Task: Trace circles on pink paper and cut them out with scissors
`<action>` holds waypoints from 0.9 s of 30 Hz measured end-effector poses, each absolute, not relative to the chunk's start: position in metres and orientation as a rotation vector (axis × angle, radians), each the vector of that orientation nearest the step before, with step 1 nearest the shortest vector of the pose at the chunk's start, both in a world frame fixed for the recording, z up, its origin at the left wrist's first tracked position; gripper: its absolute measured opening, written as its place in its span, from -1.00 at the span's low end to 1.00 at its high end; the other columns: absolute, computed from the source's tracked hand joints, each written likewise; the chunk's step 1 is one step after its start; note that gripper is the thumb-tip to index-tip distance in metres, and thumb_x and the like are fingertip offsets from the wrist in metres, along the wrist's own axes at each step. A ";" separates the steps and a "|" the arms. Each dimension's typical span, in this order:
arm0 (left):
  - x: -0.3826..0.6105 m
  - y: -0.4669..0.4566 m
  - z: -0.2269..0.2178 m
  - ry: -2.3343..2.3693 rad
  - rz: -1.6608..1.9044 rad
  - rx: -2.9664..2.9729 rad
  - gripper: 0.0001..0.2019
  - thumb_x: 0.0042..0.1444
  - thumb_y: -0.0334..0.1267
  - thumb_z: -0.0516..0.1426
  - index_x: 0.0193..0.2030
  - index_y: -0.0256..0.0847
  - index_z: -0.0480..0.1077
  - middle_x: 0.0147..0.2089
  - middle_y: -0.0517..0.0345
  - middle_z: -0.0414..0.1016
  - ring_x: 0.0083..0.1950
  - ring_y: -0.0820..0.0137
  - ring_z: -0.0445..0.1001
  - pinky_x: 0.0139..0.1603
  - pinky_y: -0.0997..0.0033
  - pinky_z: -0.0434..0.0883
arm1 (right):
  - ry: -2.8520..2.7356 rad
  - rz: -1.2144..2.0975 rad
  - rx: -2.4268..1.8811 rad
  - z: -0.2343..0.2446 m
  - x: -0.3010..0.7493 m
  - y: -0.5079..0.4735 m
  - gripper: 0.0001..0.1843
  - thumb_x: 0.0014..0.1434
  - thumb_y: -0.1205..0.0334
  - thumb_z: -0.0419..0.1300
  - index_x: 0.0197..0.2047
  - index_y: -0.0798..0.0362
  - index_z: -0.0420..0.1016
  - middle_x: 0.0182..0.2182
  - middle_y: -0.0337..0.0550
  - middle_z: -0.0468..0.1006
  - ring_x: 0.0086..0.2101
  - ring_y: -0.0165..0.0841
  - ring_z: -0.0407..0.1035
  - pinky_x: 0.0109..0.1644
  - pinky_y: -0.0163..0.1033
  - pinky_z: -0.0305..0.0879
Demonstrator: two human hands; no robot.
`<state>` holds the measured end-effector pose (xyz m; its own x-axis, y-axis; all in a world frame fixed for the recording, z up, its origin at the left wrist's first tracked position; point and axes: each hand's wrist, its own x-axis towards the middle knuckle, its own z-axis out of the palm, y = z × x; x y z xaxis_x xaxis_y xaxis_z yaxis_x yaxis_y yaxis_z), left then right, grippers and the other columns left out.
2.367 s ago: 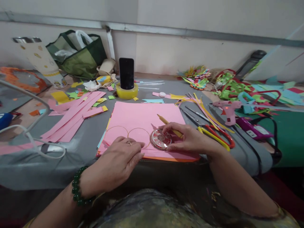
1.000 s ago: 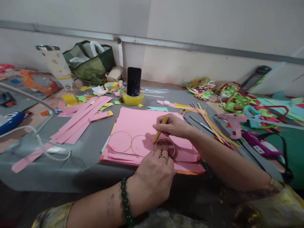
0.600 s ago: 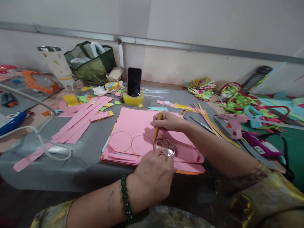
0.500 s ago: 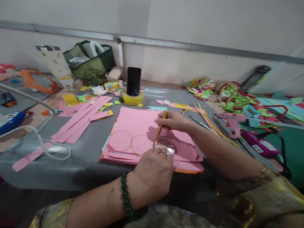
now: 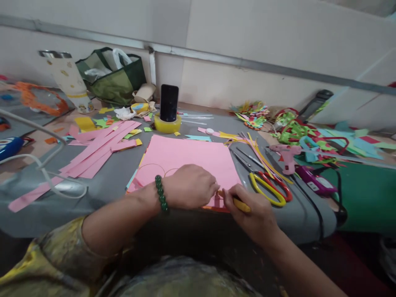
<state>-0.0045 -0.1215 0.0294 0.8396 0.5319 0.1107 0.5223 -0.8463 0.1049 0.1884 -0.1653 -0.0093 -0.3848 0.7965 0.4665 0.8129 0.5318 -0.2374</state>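
My right hand point(image 5: 252, 208) is closed around a yellow pen point(image 5: 242, 205), its tip at the pink paper close to my left fingertips. My left hand point(image 5: 188, 187), with a green bead bracelet, presses down on the stack with curled fingers. The clear round lid it held half a second ago is hidden beneath it. Pink paper point(image 5: 192, 150) tops the stack, with other colours showing at its edges. Two drawn circles show at its left, one partly covered by my left hand. Scissors point(image 5: 267, 187) with yellow and red handles lie right of the stack.
Pink strips point(image 5: 99, 150) lie to the left, near a white cable point(image 5: 46, 177). A phone point(image 5: 169, 103) stands in a yellow tape roll point(image 5: 167, 123) behind the paper. A pink glue gun point(image 5: 287, 156), a purple device point(image 5: 315, 180) and colourful paper scraps point(image 5: 309, 134) are at the right.
My right hand has moved from behind the lid round to its near right side with the pen. My left hand has turned and now covers the lid. The scissors have come into view.
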 end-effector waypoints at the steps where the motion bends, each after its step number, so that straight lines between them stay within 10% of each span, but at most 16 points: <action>1: -0.003 -0.116 0.035 0.825 0.144 2.924 -0.59 0.27 -0.28 -0.18 -0.30 -0.29 0.47 -0.27 -0.04 0.55 -0.30 0.29 0.47 -0.34 0.34 0.27 | -2.236 -0.021 -1.281 -0.009 0.186 -0.170 -0.76 0.24 0.22 0.02 -0.48 -0.02 0.26 -0.63 -0.27 0.40 -0.63 -0.42 0.28 -0.49 -0.31 0.13; 10: 0.013 -0.071 0.066 0.742 -0.293 2.556 -0.58 0.27 -0.24 -0.12 -0.24 -0.41 0.52 -0.18 -0.06 0.59 -0.26 0.41 0.43 -0.23 0.48 0.26 | -2.355 0.008 -0.942 0.004 0.153 -0.169 -0.89 0.25 0.31 0.04 -0.33 0.01 0.34 -0.48 -0.17 0.55 -0.49 -0.38 0.42 -0.39 -0.30 0.23; 19: 0.022 -0.065 0.072 0.769 -0.351 2.484 -0.62 0.23 -0.24 -0.06 -0.39 -0.39 0.50 -0.26 -0.05 0.58 -0.36 0.43 0.40 -0.28 0.47 0.26 | -2.509 -0.563 -0.950 -0.014 0.120 -0.145 -0.76 0.22 0.38 -0.03 -0.41 0.11 0.41 -0.64 -0.10 0.49 -0.66 -0.34 0.30 -0.56 -0.22 -0.11; 27: 0.020 -0.067 0.071 0.750 -0.371 2.526 -0.60 0.23 -0.22 -0.07 -0.38 -0.38 0.53 -0.26 -0.02 0.59 -0.36 0.44 0.38 -0.21 0.48 0.26 | -2.398 -0.072 -0.947 -0.009 0.145 -0.165 -0.85 0.23 0.35 0.01 -0.36 0.10 0.34 -0.57 -0.17 0.48 -0.60 -0.41 0.32 -0.50 -0.32 0.12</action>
<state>0.0197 -0.0669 0.0715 0.8133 0.4406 -0.3800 0.5696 -0.7365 0.3649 0.1454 -0.1646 -0.0087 -0.5970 0.6153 0.5148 0.6451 0.7497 -0.1480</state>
